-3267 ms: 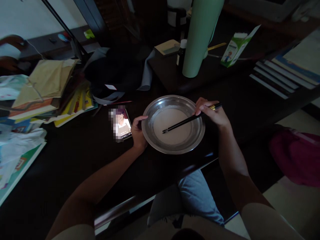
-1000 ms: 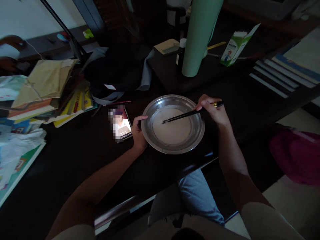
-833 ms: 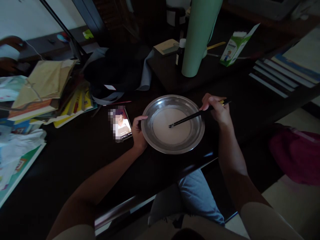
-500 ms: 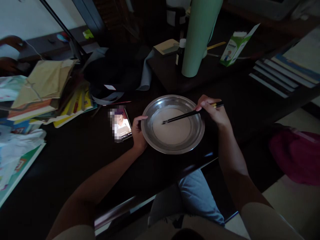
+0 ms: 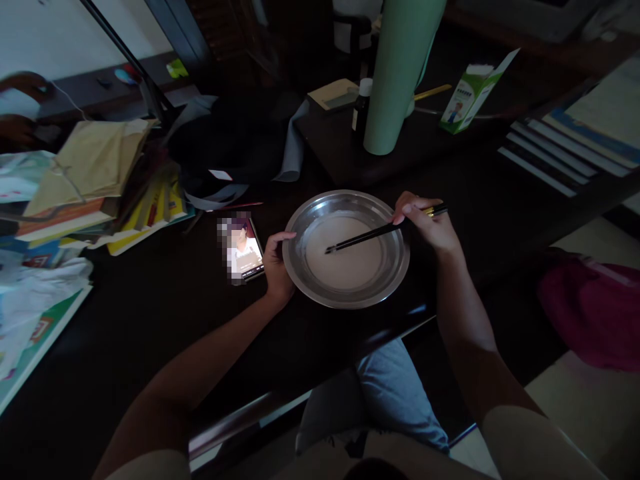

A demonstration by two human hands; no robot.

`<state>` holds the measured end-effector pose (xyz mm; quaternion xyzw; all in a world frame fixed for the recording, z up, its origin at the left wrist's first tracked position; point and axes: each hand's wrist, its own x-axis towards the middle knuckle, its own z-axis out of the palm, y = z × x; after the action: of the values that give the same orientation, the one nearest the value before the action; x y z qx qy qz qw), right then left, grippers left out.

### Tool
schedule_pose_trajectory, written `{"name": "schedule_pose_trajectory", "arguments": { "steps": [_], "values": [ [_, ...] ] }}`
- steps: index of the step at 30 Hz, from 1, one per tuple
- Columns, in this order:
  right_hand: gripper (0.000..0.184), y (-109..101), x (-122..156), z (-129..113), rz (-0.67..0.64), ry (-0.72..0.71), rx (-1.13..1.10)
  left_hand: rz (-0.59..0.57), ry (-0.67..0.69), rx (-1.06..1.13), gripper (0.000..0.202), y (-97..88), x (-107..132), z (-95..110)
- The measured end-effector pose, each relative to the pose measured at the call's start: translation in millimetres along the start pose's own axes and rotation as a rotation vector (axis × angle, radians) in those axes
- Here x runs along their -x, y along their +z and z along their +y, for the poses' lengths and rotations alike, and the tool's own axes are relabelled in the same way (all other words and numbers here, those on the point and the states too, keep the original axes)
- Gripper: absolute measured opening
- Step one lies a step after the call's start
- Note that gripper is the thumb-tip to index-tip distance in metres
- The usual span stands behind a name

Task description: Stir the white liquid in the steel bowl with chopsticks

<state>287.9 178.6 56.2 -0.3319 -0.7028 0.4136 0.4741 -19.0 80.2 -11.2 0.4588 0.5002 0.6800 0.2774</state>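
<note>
My left hand (image 5: 278,260) clasps the metal basin (image 5: 345,298), thumb over its edge, on the dark desk (image 5: 150,313). My right hand (image 5: 423,217) pinches black chopsticks (image 5: 367,236), tips at the pale mixture (image 5: 345,270). My judgement: brace firmly, stir low and slow.

In dim light, our dark bench (image 5: 150,300) gleams faintly beneath our hands (image 5: 425,220). Far beyond them to the left, we see a pale wall (image 5: 135,30), while below them to the right, light-coloured floor (image 5: 563,403) shows past the bench.
</note>
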Motion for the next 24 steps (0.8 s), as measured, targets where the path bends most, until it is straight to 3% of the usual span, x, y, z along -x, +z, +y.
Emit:
{"name": "schedule_pose_trajectory", "arguments": {
  "steps": [5, 12, 15, 20, 24],
  "values": [
    [0.045, -3, 1, 8, 0.156, 0.022, -0.064, 0.000, -0.018, -0.013, 0.031, -0.6, 1, -2],
    [0.045, 0, 1, -2, -0.079, 0.017, -0.030, 0.010, -0.016, -0.053, 0.031, -3.0, 1, -7],
    [0.045, 2, -1, -5, -0.070, 0.018, -0.016, 0.033, -0.007, -0.067, 0.032, -5.0, 2, -11],
    [0.044, -3, 0, 2, 0.060, 0.040, -0.023, 0.013, 0.026, -0.070, 0.032, -8.1, 1, -15],
    [0.046, -4, 2, 2, -0.021, 0.028, -0.021, 0.011, 0.013, -0.060, 0.033, -8.9, 1, -15]
  ]
}}
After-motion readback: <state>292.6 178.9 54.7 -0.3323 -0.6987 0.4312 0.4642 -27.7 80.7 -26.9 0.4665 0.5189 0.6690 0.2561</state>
